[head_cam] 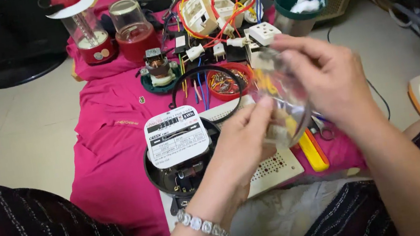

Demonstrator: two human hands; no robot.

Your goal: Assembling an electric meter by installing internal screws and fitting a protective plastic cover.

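We hold a clear plastic bag (281, 103) above the electric meter (177, 137), both hands' fingers (261, 107) clamped on it, still unopened.

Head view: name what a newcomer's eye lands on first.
Centre right, the left hand and right hand together hold a clear glass cover, blurred. Just left of them, an opened electricity meter lies on the pink cloth; beyond it sits a tangle of red and orange wires.

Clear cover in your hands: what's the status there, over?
Left hand and right hand both grip the clear round cover, held up. Opened electric meter sits below on pink cloth. Nothing between.
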